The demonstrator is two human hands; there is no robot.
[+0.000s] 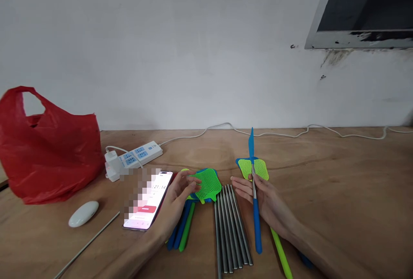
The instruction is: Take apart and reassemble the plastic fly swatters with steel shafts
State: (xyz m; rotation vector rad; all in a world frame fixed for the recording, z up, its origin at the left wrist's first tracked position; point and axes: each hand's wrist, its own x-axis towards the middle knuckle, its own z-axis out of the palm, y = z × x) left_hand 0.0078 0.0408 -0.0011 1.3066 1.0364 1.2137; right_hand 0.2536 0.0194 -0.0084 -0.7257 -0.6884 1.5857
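Grip of right hand (264, 203) pinches blue swatter (257, 227), head up. Left hand (176, 203) grip slack, fingertips on green swatter head (209, 183). Steel rods (230, 231) loose on counter (338, 193) between grips; finished swatters (185, 227) under left grip.

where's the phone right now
In the head view the phone lies screen-up left of centre, just left of the left hand, nearer the camera than the power strip.
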